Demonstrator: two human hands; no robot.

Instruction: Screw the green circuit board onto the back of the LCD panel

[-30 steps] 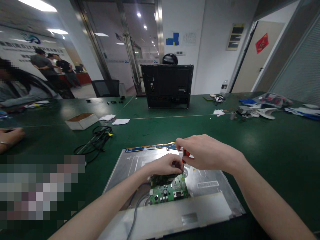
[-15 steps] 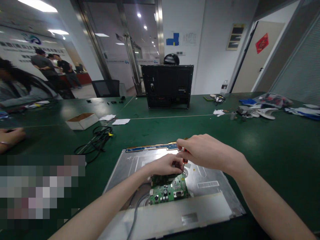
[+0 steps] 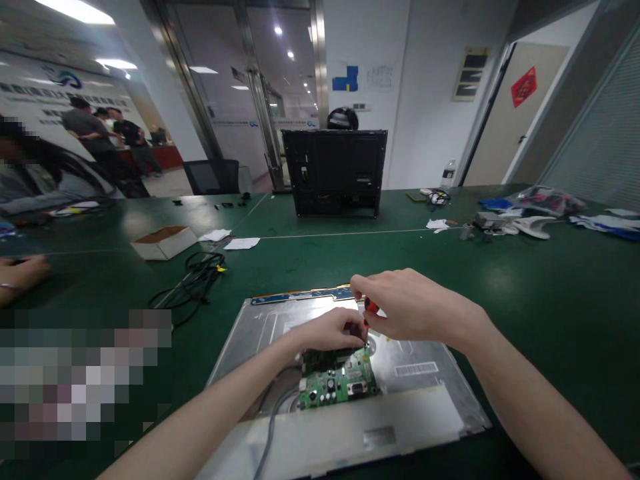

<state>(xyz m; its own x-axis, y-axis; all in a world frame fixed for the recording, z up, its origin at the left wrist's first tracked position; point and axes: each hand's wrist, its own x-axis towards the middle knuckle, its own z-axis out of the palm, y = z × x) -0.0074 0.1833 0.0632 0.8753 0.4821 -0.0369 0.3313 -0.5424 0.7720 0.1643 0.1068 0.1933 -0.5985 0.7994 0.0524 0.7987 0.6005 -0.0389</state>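
A screwdriver (image 3: 371, 306) with a red and black handle is gripped in my right hand (image 3: 407, 303), its thin shaft pointing down at the board's upper right corner. My left hand (image 3: 333, 330) is closed beside the screwdriver tip, thumb and fingers pinched together; what they hold is hidden. Below both hands lies a green circuit board (image 3: 337, 381) on the back of a silver display panel (image 3: 415, 350). A narrow blue board (image 3: 295, 296) runs along the panel's far edge. A grey cable (image 3: 271, 433) curves off the board's left side.
A black monitor housing (image 3: 337, 173) stands at the table's far side. Coiled black cables (image 3: 193, 280) and a small open box (image 3: 165, 244) are on the left, near another person's hand (image 3: 23, 277). Bags and small parts (image 3: 495, 220) lie at the back right.
My right hand has turned slightly about the screwdriver, showing more of its red handle. My left hand and the panel stay in place.
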